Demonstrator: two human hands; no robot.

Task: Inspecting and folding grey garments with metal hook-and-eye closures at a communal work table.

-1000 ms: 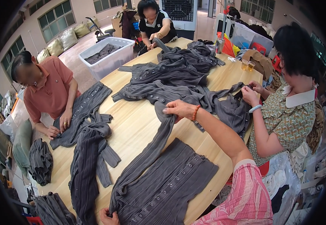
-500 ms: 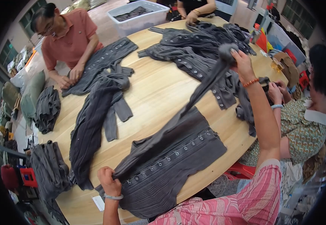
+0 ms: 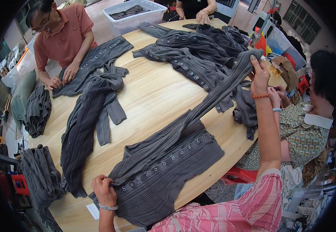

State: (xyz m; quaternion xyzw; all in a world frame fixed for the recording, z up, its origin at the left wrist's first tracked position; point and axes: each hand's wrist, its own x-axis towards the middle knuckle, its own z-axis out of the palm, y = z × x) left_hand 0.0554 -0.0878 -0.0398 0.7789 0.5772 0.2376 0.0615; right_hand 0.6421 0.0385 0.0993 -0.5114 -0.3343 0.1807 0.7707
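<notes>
A dark grey ribbed cardigan (image 3: 168, 170) with a row of metal snaps lies on the wooden table (image 3: 156, 92) in front of me. My left hand (image 3: 104, 189) pinches its lower left edge near the snap band. My right hand (image 3: 260, 75) is raised at the right and grips the end of the cardigan's long sleeve (image 3: 222, 92), which stretches taut and diagonal from the body of the garment up to that hand.
Other grey cardigans lie across the table (image 3: 86, 127) and in a heap at the far side (image 3: 199, 50). A person in an orange shirt (image 3: 61, 34) works at the left, another in a patterned blouse (image 3: 303, 127) at the right. A clear bin (image 3: 133, 15) stands behind.
My right hand has lifted the sleeve higher and farther right, pulling it taut. My left hand stays on the cardigan's edge. The view has tilted down toward the table.
</notes>
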